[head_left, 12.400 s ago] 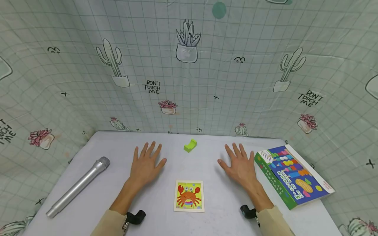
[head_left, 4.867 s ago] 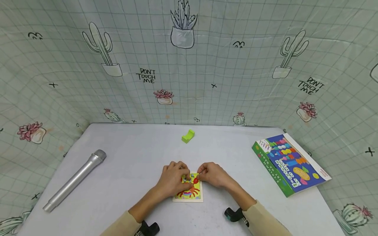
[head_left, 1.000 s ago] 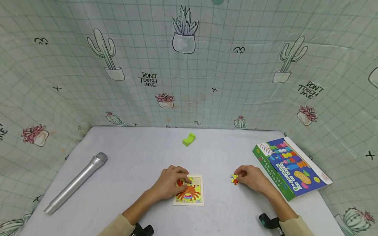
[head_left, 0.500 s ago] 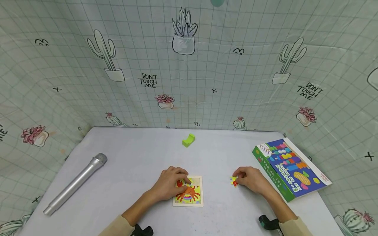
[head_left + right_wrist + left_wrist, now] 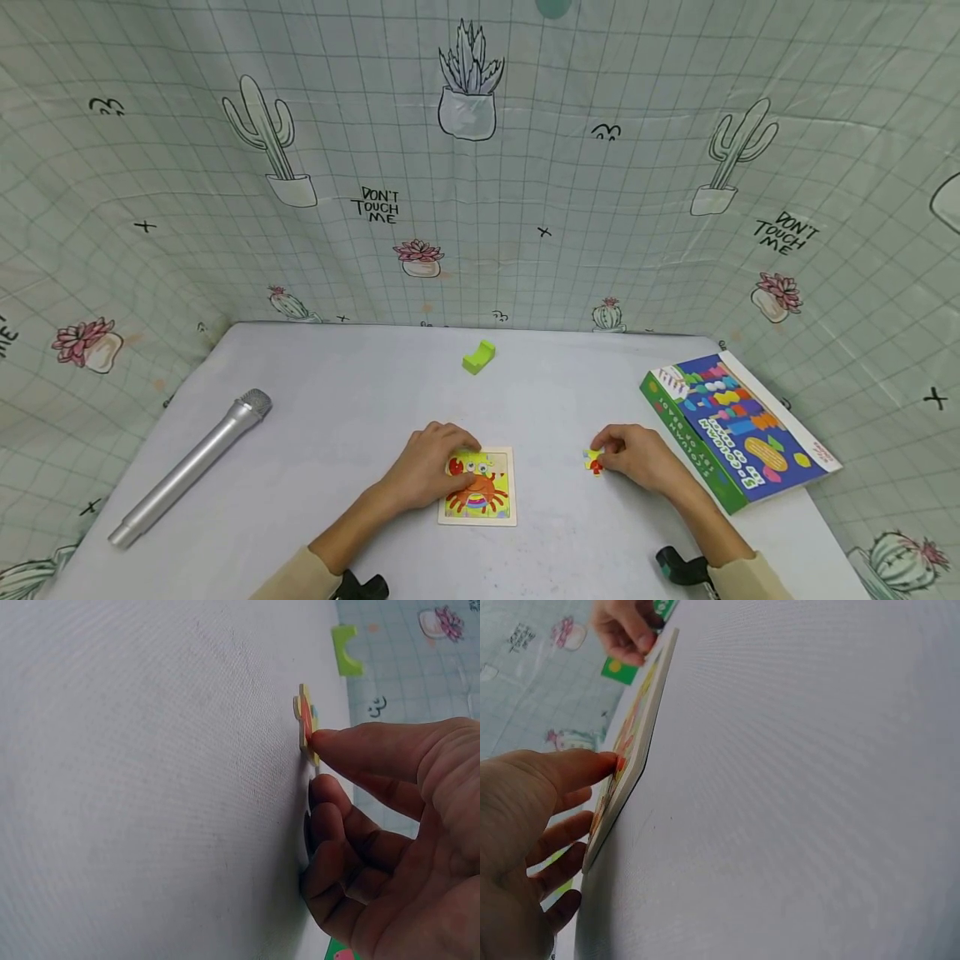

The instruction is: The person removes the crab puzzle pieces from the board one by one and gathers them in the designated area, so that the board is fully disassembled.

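Note:
A square crab jigsaw puzzle (image 5: 480,503) in a pale frame lies on the table; its upper right corner shows bare pale backing. My left hand (image 5: 426,468) rests at its left side, thumb pressing on the picture and fingers loosely bent by the upper left edge. In the left wrist view that thumb (image 5: 592,766) touches the picture. Right of the board, my right hand (image 5: 637,454) pinches a small yellow and red puzzle piece (image 5: 593,462) between thumb and forefinger, low over the table. In the right wrist view the piece (image 5: 306,724) stands edge-on, partly hidden by the thumb.
A silver microphone (image 5: 197,467) lies at the left. Toward the back is a curved lime-green block (image 5: 479,357). A blue and green box (image 5: 738,425) lies at the right edge of the white table (image 5: 352,367), and a patterned cloth (image 5: 480,183) hangs behind.
Both hands have gone from lying flat to the puzzle, and the right hand has moved right with a piece. Just now, the left fingers shifted toward the upper edge, uncovering the crab's claw.

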`<control>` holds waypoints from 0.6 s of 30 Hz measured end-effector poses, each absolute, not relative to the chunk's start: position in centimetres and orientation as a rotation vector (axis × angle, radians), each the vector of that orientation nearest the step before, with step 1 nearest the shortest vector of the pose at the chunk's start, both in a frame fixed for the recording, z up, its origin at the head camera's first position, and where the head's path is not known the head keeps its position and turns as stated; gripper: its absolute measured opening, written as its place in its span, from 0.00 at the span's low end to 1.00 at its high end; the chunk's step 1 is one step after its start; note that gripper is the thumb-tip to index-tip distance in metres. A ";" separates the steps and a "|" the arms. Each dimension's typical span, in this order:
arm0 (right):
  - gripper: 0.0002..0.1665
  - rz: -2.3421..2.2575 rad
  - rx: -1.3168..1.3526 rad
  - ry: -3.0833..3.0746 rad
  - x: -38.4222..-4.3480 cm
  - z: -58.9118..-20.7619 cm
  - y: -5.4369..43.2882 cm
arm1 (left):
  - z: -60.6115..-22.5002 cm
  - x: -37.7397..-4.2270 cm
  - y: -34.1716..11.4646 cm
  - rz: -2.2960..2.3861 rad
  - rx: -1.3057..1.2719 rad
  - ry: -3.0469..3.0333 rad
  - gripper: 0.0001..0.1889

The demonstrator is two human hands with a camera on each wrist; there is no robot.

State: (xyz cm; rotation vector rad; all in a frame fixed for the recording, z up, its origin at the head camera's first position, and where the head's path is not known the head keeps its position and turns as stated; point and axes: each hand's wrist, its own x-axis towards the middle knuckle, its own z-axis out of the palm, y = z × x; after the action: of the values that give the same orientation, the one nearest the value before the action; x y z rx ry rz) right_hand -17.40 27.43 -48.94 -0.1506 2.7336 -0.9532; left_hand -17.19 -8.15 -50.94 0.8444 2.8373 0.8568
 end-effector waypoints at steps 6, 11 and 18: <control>0.04 -0.965 -0.131 2.761 -17.2 -48.8 27.2 | -51.0 -17.2 -8.3 1.006 0.760 2.788 0.16; 0.03 -1.011 -0.216 2.757 -16.7 -48.6 25.4 | -51.0 -17.2 -8.6 1.050 0.738 2.765 0.14; 0.04 -1.018 -0.440 2.658 -15.8 -48.7 21.3 | -50.7 -17.6 -9.3 1.021 0.779 2.724 0.11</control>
State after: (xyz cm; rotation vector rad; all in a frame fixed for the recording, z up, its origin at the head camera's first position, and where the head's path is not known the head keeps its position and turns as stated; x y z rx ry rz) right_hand -15.82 21.31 -48.68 -0.4402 2.6579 -1.0178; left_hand -17.56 -9.30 -50.74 0.7786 2.7245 1.0208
